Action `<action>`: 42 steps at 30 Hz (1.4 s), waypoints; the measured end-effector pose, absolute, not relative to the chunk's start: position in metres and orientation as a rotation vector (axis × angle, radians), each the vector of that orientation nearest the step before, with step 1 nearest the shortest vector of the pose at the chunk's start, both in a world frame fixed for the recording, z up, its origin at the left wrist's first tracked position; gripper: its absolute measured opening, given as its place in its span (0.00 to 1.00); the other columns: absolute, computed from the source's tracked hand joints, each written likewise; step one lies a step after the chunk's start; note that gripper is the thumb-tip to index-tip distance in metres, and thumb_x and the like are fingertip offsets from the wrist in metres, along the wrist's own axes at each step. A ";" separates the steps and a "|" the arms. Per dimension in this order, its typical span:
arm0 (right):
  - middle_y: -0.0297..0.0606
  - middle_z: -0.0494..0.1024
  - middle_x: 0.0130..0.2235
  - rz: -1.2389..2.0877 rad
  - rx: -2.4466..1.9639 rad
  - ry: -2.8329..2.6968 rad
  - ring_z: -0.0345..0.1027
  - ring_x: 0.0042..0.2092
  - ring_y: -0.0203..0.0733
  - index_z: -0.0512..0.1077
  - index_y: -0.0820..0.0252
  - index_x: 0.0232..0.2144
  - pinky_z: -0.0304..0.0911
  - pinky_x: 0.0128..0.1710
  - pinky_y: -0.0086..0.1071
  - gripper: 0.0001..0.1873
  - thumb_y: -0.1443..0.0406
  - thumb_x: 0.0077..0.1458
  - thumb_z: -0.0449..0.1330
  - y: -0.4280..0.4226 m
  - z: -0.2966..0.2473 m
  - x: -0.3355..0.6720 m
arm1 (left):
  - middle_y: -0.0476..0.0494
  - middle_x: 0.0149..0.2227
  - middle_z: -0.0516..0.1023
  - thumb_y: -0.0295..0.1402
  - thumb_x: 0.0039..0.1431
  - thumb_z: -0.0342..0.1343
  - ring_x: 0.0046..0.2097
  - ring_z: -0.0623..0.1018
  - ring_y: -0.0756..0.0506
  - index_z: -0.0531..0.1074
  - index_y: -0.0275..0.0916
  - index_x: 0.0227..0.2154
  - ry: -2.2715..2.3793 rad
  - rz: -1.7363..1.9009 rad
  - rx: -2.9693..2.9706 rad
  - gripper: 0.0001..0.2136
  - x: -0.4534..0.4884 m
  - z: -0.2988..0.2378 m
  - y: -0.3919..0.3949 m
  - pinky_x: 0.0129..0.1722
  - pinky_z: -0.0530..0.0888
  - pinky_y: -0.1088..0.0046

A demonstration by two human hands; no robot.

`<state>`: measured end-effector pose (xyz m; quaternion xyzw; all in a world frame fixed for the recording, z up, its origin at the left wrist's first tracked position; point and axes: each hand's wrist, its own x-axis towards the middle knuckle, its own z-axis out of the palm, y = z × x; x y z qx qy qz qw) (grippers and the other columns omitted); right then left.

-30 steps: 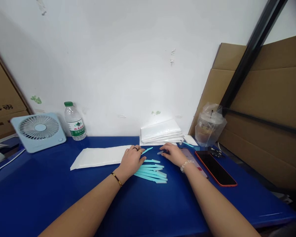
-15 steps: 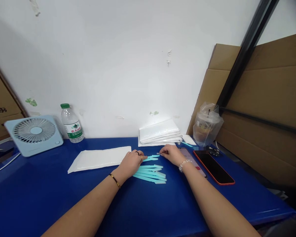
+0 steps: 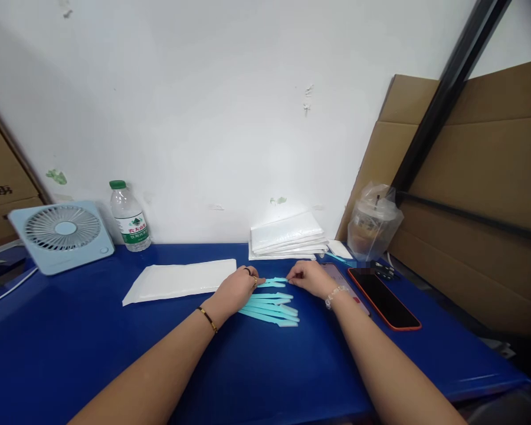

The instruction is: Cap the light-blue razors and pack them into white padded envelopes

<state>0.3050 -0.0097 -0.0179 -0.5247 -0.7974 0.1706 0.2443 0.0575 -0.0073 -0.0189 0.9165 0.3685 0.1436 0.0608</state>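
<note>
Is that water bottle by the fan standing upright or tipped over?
Upright: the water bottle stands on its base, green cap on top.

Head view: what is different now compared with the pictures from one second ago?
The right hand moved left toward the left hand; both now hold the ends of one turquoise stick. The pile of sticks, white pouch and phone stayed in place.

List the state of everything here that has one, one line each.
Bottle, upright, capped.
Fan, upright; spinning or not, cannot tell.
Cup, lidded, bagged.
Phone, flat, screen dark.
Pouch, flat on table.
Pouch pile, stacked.
Sticks, fanned flat on table.
Top stick, pinched at both ends.
Left hand, shut on top stick.
Right hand, shut on top stick.
</note>
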 end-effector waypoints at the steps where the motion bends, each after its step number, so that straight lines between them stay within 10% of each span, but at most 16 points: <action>1: 0.36 0.77 0.31 0.478 -1.418 -2.169 0.69 0.32 0.37 0.78 0.58 0.27 0.63 0.34 0.28 0.07 0.69 0.46 0.59 -0.009 -0.020 0.302 | 0.41 0.40 0.72 0.30 0.61 0.40 0.39 0.69 0.45 0.75 0.40 0.41 1.124 0.427 2.764 0.17 0.058 -0.018 -0.008 0.38 0.67 0.72; 7: 0.38 0.74 0.34 0.490 -1.393 -2.198 0.67 0.34 0.39 0.77 0.58 0.32 0.62 0.36 0.31 0.11 0.60 0.50 0.58 -0.012 -0.021 0.290 | 0.42 0.41 0.71 0.37 0.62 0.42 0.42 0.70 0.45 0.73 0.42 0.44 1.119 0.405 2.716 0.16 0.056 -0.013 -0.009 0.40 0.66 0.71; 12: 0.43 0.66 0.46 0.466 -1.375 -2.458 0.59 0.48 0.50 0.63 0.58 0.53 0.59 0.45 0.38 0.43 0.51 0.33 0.67 -0.040 -0.001 0.274 | 0.39 0.46 0.69 0.57 0.43 0.55 0.47 0.68 0.39 0.64 0.39 0.52 1.099 0.338 2.735 0.35 0.047 -0.004 -0.020 0.44 0.65 0.67; 19: 0.41 0.67 0.38 0.302 -1.398 -2.683 0.63 0.39 0.42 0.66 0.62 0.36 0.59 0.38 0.32 0.12 0.67 0.46 0.56 -0.063 0.005 0.248 | 0.42 0.33 0.73 0.36 0.50 0.53 0.35 0.73 0.43 0.68 0.37 0.33 1.117 0.122 2.832 0.09 0.061 -0.002 -0.039 0.34 0.69 0.69; 32: 0.42 0.76 0.32 -0.082 -1.571 -2.664 0.70 0.31 0.45 0.64 0.60 0.40 0.57 0.30 0.32 0.10 0.66 0.54 0.51 -0.055 -0.004 0.236 | 0.42 0.33 0.74 0.34 0.52 0.50 0.34 0.74 0.42 0.67 0.38 0.37 1.256 0.213 2.898 0.09 0.067 -0.001 -0.039 0.35 0.68 0.67; 38: 0.38 0.73 0.26 0.404 -1.404 -2.023 0.67 0.27 0.41 0.66 0.59 0.32 0.58 0.28 0.29 0.18 0.52 0.58 0.47 -0.038 -0.004 0.255 | 0.36 0.58 0.58 0.50 0.30 0.64 0.59 0.57 0.33 0.52 0.45 0.58 1.467 0.516 2.709 0.48 0.014 0.030 -0.013 0.55 0.55 0.56; 42: 0.37 0.71 0.24 0.613 -1.239 -1.554 0.65 0.27 0.38 0.64 0.60 0.27 0.61 0.30 0.29 0.23 0.49 0.58 0.43 -0.026 -0.013 0.258 | 0.31 0.60 0.55 0.51 0.23 0.65 0.62 0.47 0.28 0.49 0.43 0.60 1.679 0.107 2.406 0.56 -0.034 0.022 0.012 0.56 0.44 0.45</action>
